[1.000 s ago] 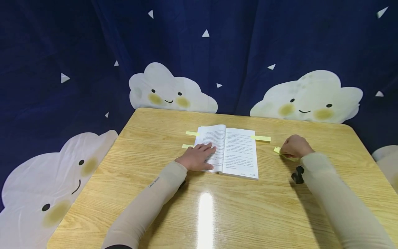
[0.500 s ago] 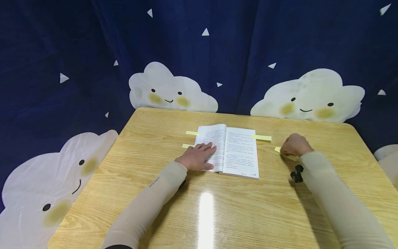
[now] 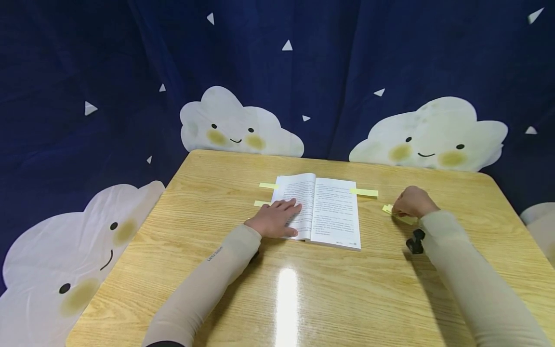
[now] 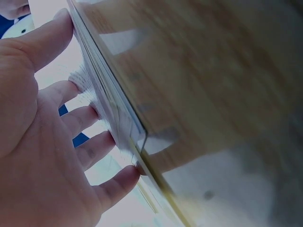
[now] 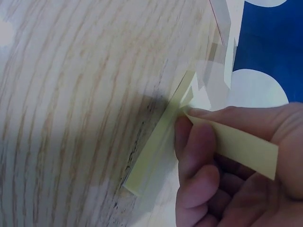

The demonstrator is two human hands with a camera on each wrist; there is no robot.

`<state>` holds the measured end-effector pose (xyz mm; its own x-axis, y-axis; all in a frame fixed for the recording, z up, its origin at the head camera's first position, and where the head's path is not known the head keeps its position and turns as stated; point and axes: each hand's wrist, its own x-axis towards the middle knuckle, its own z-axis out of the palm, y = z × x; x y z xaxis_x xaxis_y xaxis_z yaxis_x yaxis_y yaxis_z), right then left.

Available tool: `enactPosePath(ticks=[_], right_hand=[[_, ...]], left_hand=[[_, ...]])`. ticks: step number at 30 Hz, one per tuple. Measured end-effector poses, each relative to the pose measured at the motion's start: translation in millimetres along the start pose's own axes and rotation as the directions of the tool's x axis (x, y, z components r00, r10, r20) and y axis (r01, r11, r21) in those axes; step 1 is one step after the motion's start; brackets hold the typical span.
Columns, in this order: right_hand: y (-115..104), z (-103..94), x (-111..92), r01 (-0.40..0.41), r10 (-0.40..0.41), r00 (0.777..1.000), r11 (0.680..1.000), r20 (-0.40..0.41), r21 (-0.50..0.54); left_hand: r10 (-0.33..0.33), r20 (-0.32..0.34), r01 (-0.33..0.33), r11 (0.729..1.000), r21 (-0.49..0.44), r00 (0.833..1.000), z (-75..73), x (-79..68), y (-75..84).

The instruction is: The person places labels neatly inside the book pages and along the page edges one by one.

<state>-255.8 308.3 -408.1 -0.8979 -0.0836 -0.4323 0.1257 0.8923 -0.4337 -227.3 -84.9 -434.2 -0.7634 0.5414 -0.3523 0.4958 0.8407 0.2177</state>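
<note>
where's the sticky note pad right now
In the head view the sticky note pad lies on the table, right of the open book, under the right hand, which peels a note.

The open book (image 3: 318,209), lying near the far edge of the worktop (image 3: 217,270), carries printed lines too small to read. A small dark print on the left sleeve (image 3: 214,254) is also illegible.

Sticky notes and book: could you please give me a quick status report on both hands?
Left hand flat on open book. Right hand pinching a sticky note off the pad. Nothing in the way.
</note>
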Motion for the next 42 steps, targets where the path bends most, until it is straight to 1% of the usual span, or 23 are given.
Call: enactPosePath(ticks=[14,27,35,42], right_hand=[[-1.8,-5.2,-4.1,-0.018,0.018,1.000,1.000,0.016,0.016],[-0.4,-3.8,-3.3,-0.019,0.019,1.000,1.000,0.023,0.011],[1.3,-6.2,-5.0,-0.005,0.004,0.999,1.000,0.053,0.017],[3.7,-6.5,-2.6,-0.033,0.031,0.999,0.999,0.044,0.027]], left_hand=[[-0.006,0.000,0.006,1.000,-0.006,1.000,0.5,0.9,-0.3],[-0.002,0.007,0.002,1.000,-0.002,1.000,1.6,1.0,-1.0],[-0.001,0.006,0.001,1.000,0.004,1.000,1.9,1.4,-1.3],[0.004,0.001,-0.004,1.000,0.014,1.000,2.6,2.1,-2.1]])
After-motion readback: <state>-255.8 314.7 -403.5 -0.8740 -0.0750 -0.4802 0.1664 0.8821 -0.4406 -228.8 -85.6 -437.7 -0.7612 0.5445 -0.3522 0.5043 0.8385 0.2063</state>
